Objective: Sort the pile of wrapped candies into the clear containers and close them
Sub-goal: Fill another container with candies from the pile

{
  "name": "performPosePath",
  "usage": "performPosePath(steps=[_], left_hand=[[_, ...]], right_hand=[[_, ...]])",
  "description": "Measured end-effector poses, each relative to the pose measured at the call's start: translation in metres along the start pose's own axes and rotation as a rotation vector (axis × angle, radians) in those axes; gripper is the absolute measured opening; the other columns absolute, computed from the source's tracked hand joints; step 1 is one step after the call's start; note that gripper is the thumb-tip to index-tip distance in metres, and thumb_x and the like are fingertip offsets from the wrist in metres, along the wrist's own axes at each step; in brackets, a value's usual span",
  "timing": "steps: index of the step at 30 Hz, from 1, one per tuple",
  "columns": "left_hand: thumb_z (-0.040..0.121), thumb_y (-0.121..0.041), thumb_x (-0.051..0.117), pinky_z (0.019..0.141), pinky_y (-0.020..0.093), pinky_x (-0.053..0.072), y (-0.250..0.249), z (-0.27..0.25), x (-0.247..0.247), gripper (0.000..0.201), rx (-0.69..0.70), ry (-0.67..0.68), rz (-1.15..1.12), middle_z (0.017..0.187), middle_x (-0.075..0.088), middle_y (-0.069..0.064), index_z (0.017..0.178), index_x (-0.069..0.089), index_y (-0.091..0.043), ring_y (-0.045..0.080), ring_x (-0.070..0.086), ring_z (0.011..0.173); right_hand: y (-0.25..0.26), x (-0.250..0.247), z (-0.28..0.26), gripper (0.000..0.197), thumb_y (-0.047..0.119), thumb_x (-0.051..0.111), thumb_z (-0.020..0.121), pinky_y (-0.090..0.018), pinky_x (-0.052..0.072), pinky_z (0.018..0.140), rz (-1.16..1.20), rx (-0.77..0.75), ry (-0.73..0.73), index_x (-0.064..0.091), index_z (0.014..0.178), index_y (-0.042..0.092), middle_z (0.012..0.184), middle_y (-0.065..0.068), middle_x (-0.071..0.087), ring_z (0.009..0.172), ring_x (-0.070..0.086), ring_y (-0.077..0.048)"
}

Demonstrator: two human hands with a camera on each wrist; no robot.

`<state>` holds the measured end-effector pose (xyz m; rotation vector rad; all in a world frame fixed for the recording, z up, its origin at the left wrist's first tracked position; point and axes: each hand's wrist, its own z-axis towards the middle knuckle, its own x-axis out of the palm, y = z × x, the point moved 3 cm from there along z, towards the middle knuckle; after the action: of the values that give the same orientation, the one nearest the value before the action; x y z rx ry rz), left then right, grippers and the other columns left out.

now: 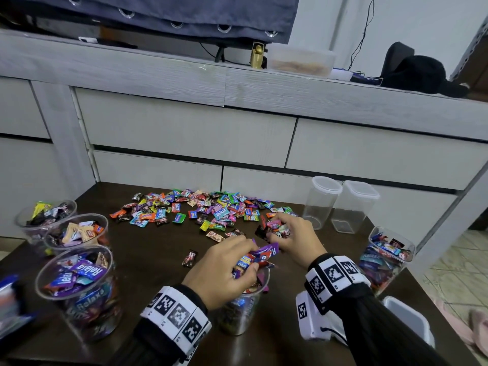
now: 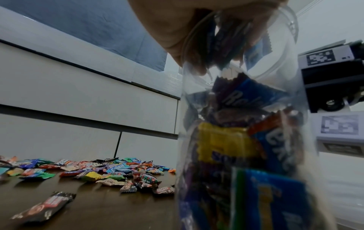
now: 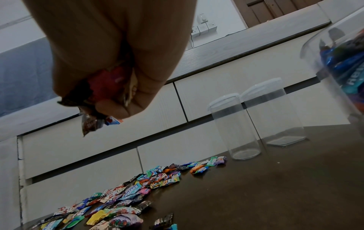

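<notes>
A pile of wrapped candies lies spread across the far half of the dark table. My left hand grips a bunch of purple and blue candies over the mouth of a clear container at the front centre; the left wrist view shows that container part filled. Just beyond it, my right hand grips a handful of dark and pink candies above the table, and these held candies show in the right wrist view. One dark candy lies alone near my left hand.
Three open containers with candies stand along the left edge. Another filled one stands at the right. Two empty lidded containers stand at the back right. A white tub sits by my right forearm. Grey drawers rise behind the table.
</notes>
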<state>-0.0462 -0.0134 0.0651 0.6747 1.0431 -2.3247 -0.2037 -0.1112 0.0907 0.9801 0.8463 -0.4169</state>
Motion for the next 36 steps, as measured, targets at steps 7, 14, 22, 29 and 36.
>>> performPosePath(steps=[7, 14, 22, 29, 36], left_hand=[[0.087, -0.034, 0.048, 0.08, 0.028, 0.04, 0.002, 0.001, 0.0, 0.032, -0.011, 0.029, 0.055, 0.09, 0.063, 0.002, 0.098, 0.065, -0.01, 0.013, 0.052, 0.087], [0.084, -0.031, 0.049, 0.079, 0.027, 0.037, -0.002, 0.004, -0.003, 0.025, 0.049, 0.065, 0.216, 0.083, 0.062, -0.003, 0.091, 0.065, -0.015, 0.011, 0.052, 0.081], [0.085, -0.049, 0.032, 0.088, 0.034, 0.037, -0.004, 0.011, -0.002, 0.049, 0.007, 0.25, 0.384, 0.085, 0.062, -0.002, 0.092, 0.067, -0.017, 0.016, 0.053, 0.089], [0.092, -0.047, 0.04, 0.077, 0.022, 0.03, -0.002, 0.009, 0.0, 0.042, -0.001, 0.161, 0.261, 0.066, 0.051, -0.008, 0.076, 0.066, -0.019, 0.011, 0.04, 0.079], [0.095, -0.036, 0.047, 0.073, 0.022, 0.031, 0.0, 0.008, 0.001, 0.034, -0.042, 0.193, 0.257, 0.077, 0.052, -0.004, 0.08, 0.069, -0.016, 0.01, 0.04, 0.084]], right_hand=[[-0.003, 0.001, 0.002, 0.017, 0.017, 0.069, 0.083, -0.029, 0.038, 0.065, -0.016, 0.007, 0.016, 0.065, 0.099, 0.011, 0.085, -0.015, 0.068, 0.072, 0.058, -0.027], [-0.005, 0.002, 0.004, 0.015, 0.018, 0.069, 0.084, -0.021, 0.034, 0.059, -0.027, 0.011, 0.017, 0.063, 0.095, 0.01, 0.082, -0.016, 0.066, 0.072, 0.056, -0.027], [-0.005, 0.001, 0.006, 0.012, 0.016, 0.07, 0.082, -0.024, 0.033, 0.057, -0.014, 0.004, -0.002, 0.059, 0.086, 0.019, 0.079, -0.009, 0.065, 0.066, 0.055, -0.026], [-0.005, -0.001, 0.006, 0.011, 0.016, 0.07, 0.082, -0.028, 0.042, 0.066, 0.001, -0.008, -0.006, 0.063, 0.091, 0.013, 0.082, -0.001, 0.064, 0.071, 0.059, -0.022], [0.015, -0.012, -0.002, 0.013, 0.019, 0.072, 0.082, -0.03, 0.048, 0.066, 0.065, -0.087, -0.034, 0.063, 0.089, 0.013, 0.078, 0.002, 0.066, 0.068, 0.06, -0.014]])
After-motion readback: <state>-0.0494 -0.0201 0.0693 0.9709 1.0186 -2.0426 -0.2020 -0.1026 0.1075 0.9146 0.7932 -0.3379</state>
